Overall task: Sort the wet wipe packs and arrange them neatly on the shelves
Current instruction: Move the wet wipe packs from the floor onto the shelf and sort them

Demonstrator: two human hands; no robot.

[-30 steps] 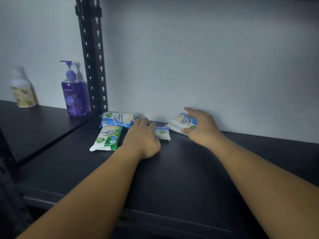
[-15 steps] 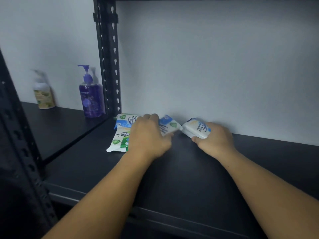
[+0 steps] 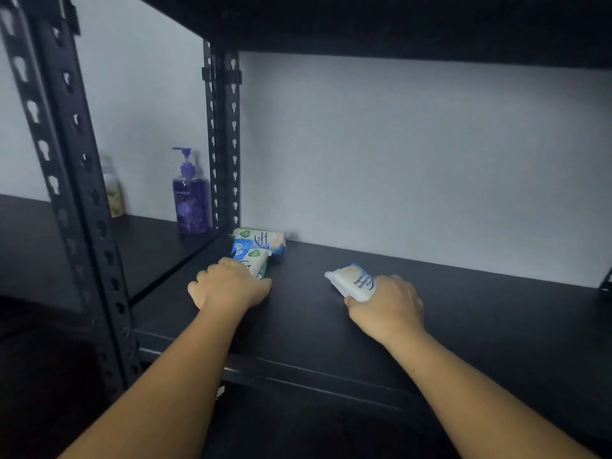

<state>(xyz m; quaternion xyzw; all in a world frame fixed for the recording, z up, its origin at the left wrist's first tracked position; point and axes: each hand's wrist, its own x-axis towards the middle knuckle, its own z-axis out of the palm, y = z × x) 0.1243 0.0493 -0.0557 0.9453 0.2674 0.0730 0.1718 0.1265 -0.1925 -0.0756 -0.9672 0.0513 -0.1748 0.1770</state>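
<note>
Left hand (image 3: 231, 286): curls over the near end of a green-white wipe pack (image 3: 257, 262), near the shelf's (image 3: 480, 313) back-left corner, touching the blue-white packs (image 3: 265, 240) by the wall. Right hand (image 3: 387, 304): grips a white wipe pack (image 3: 356, 281), tilted, mid-shelf, well apart from the others. Beyond the upright: purple pump bottle (image 3: 191, 203).

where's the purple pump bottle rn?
Head view, left side: the purple pump bottle stands at the back of the adjoining shelf, left of the rear upright post; the wipe packs lie right of that post.
</note>
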